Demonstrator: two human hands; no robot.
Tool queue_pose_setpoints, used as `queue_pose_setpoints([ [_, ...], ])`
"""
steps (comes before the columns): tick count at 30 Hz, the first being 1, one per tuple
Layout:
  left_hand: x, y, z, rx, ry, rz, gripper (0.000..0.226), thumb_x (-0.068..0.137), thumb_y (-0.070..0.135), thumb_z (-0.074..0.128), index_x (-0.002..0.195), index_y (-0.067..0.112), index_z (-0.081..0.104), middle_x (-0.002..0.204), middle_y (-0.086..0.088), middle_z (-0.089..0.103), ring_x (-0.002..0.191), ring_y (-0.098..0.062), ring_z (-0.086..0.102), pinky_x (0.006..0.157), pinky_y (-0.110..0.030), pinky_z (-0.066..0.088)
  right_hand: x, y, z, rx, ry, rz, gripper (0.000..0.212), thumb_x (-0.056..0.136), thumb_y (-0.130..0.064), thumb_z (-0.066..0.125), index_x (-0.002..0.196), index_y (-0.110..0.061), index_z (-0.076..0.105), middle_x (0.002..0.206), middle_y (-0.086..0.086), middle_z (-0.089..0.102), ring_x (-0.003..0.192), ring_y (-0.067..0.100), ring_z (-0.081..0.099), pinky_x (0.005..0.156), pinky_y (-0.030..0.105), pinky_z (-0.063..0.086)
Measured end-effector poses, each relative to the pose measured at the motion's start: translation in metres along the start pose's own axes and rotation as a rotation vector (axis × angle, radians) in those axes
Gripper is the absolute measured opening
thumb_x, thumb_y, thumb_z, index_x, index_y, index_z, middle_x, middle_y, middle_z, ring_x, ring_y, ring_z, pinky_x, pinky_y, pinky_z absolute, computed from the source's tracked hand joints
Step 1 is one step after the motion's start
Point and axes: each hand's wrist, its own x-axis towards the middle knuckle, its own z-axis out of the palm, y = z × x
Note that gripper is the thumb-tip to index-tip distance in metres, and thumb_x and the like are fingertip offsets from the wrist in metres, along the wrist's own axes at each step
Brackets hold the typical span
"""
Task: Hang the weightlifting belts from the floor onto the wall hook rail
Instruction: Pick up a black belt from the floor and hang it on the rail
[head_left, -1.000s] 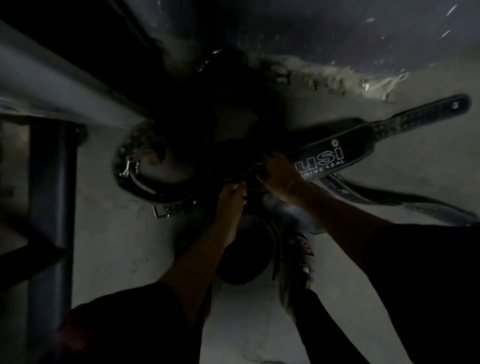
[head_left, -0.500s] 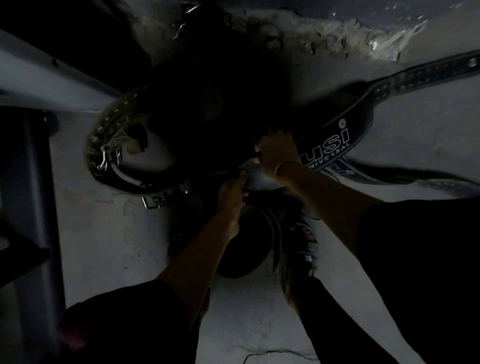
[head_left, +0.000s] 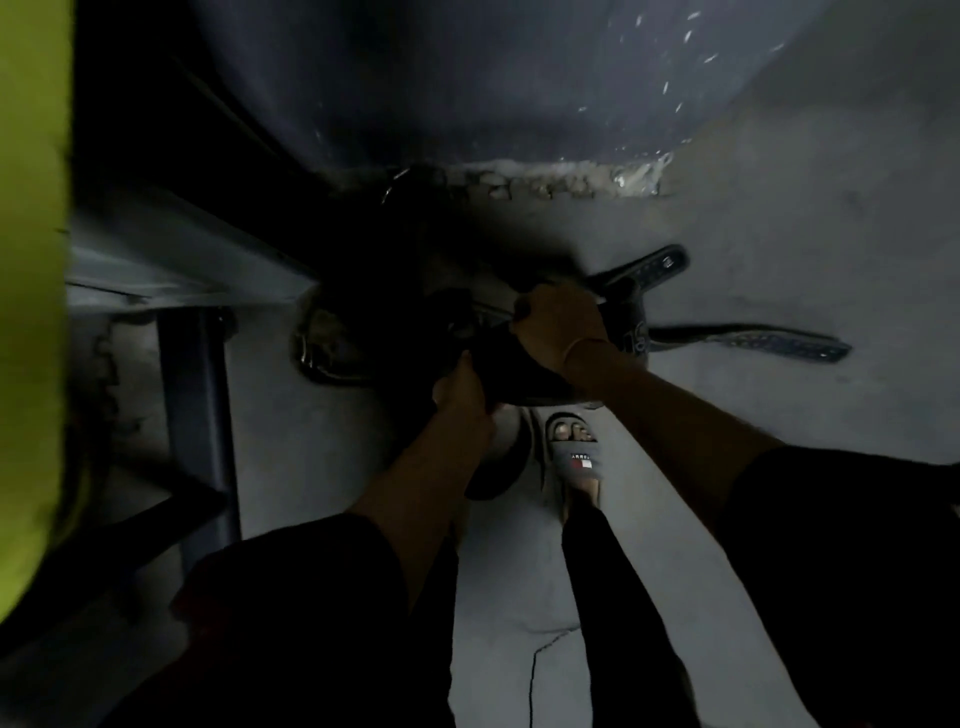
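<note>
In dim light I look down at a concrete floor. My right hand (head_left: 558, 325) grips a black weightlifting belt (head_left: 636, 306) with white lettering; its holed strap end sticks out up and to the right. My left hand (head_left: 462, 392) grips the dark lower part of the same belt bundle (head_left: 519, 374) just left of the right hand. A second belt strap (head_left: 769, 343) lies flat on the floor to the right. Another belt with a metal buckle (head_left: 317, 353) curls on the floor to the left, half in shadow. The hook rail is out of sight.
A dark wall (head_left: 467, 93) with a crumbled base (head_left: 545, 182) rises ahead. A metal frame with a blue upright (head_left: 195, 410) stands at left, beside a blurred yellow-green surface (head_left: 31, 260). My foot in a slide sandal (head_left: 574, 457) stands below the hands.
Both hands have lifted the lettered belt off the floor and bunched it together; its strap end now sits closer in. The view has pulled back from the floor.
</note>
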Motion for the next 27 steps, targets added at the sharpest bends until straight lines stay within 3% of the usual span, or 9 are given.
queue_pose_setpoints([
  [2, -0.038, 0.012, -0.004, -0.038, -0.062, 0.034, 0.055, 0.097, 0.038, 0.056, 0.141, 0.007, 0.045, 0.138, -0.011, 0.057, 0.123, -0.03, 0.059, 0.081, -0.036, 0.053, -0.031, -0.015, -0.038, 0.049, 0.052, 0.052, 0.025, 0.092, -0.023, 0.054, 0.095, -0.003, 0.07, 0.101, 0.022, 0.068, 0.101, 0.04, 0.06, 0.085, 0.039, 0.048],
  [5, -0.091, 0.03, -0.008, -0.093, -0.166, 0.139, 0.066, 0.084, 0.047, 0.069, 0.134, 0.006, 0.055, 0.134, -0.017, 0.061, 0.117, -0.035, 0.063, 0.101, -0.048, 0.051, -0.08, -0.033, -0.094, 0.18, 0.122, 0.133, 0.032, 0.095, -0.024, 0.056, 0.117, -0.003, 0.066, 0.116, 0.027, 0.063, 0.112, 0.043, 0.055, 0.093, 0.043, 0.045],
  [8, -0.149, 0.052, 0.0, -0.113, -0.176, 0.222, 0.092, 0.058, 0.057, 0.079, 0.131, 0.004, 0.057, 0.122, -0.016, 0.067, 0.105, -0.037, 0.068, 0.093, -0.051, 0.056, -0.119, -0.041, -0.14, 0.349, 0.18, 0.172, 0.033, 0.089, -0.034, 0.061, 0.115, -0.014, 0.068, 0.118, 0.02, 0.066, 0.112, 0.04, 0.059, 0.098, 0.042, 0.048],
  [14, -0.281, 0.086, 0.019, -0.086, -0.077, 0.543, 0.086, 0.076, 0.071, 0.056, 0.138, 0.012, 0.044, 0.131, -0.002, 0.057, 0.119, -0.027, 0.059, 0.102, -0.049, 0.05, -0.196, -0.062, -0.234, 0.643, 0.316, 0.062, 0.022, 0.075, -0.022, 0.058, 0.054, -0.029, 0.061, 0.065, 0.002, 0.051, 0.071, 0.02, 0.047, 0.072, 0.033, 0.043],
  [17, -0.367, 0.101, 0.024, -0.121, -0.09, 0.744, 0.061, 0.1, 0.045, 0.045, 0.148, 0.009, 0.036, 0.145, -0.01, 0.049, 0.129, -0.027, 0.051, 0.109, -0.029, 0.04, -0.242, -0.073, -0.279, 0.715, 0.36, -0.025, 0.027, 0.083, -0.012, 0.056, 0.058, -0.021, 0.054, 0.06, -0.001, 0.041, 0.069, 0.018, 0.039, 0.067, 0.029, 0.034],
  [19, -0.419, 0.112, 0.026, -0.108, -0.095, 0.865, 0.05, 0.107, 0.029, 0.034, 0.149, 0.002, 0.033, 0.148, -0.013, 0.045, 0.13, -0.027, 0.049, 0.096, -0.015, 0.038, -0.273, -0.079, -0.305, 0.816, 0.391, -0.121, 0.023, 0.085, -0.008, 0.055, 0.063, -0.014, 0.05, 0.064, -0.001, 0.041, 0.069, 0.015, 0.038, 0.066, 0.03, 0.032],
  [22, -0.493, 0.125, 0.025, -0.078, -0.093, 1.082, 0.041, 0.107, 0.021, 0.035, 0.135, -0.007, 0.045, 0.125, -0.013, 0.054, 0.11, -0.026, 0.055, 0.089, -0.016, 0.044, -0.318, -0.091, -0.34, 0.97, 0.434, -0.279, 0.015, 0.09, -0.012, 0.057, 0.076, -0.005, 0.057, 0.071, 0.002, 0.049, 0.071, 0.014, 0.046, 0.068, 0.029, 0.037],
  [24, -0.537, 0.133, 0.026, -0.072, -0.091, 1.214, 0.034, 0.103, 0.026, 0.042, 0.115, -0.003, 0.054, 0.107, -0.02, 0.06, 0.096, -0.031, 0.058, 0.09, -0.036, 0.05, -0.344, -0.1, -0.367, 1.074, 0.418, -0.393, 0.015, 0.092, -0.011, 0.058, 0.079, -0.002, 0.055, 0.071, 0.005, 0.048, 0.07, 0.015, 0.046, 0.064, 0.028, 0.038],
  [27, -0.599, 0.142, 0.024, -0.041, -0.155, 1.356, 0.023, 0.1, 0.032, 0.045, 0.088, 0.013, 0.048, 0.077, -0.001, 0.051, 0.071, -0.017, 0.049, 0.078, -0.039, 0.043, -0.377, -0.116, -0.408, 1.124, 0.424, -0.545, 0.015, 0.089, -0.007, 0.055, 0.074, -0.008, 0.053, 0.068, 0.003, 0.044, 0.067, 0.015, 0.041, 0.058, 0.027, 0.034],
])
